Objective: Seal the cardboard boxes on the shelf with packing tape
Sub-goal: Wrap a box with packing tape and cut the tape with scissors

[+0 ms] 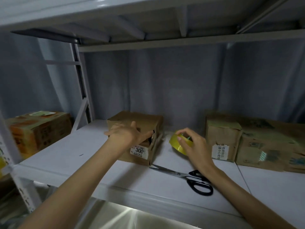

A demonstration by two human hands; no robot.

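A small brown cardboard box [140,119] with a white "300" label stands at the middle of the white shelf [69,156]. My left hand [127,133] lies on its front top, fingers spread over the flap at the box's right corner. My right hand [191,142] grips a yellowish roll of packing tape [177,144] just right of that box, above the shelf. Two more brown boxes stand at the right: a narrow one [222,138] and a wider, worn one [270,146]. Black-handled scissors [186,176] lie on the shelf near the front edge.
An orange-printed carton [39,129] sits on the neighbouring shelf at the left, behind a metal upright [82,90]. The upper shelf [148,19] hangs low overhead. A grey wall closes the back. A lower level shows below the front edge.
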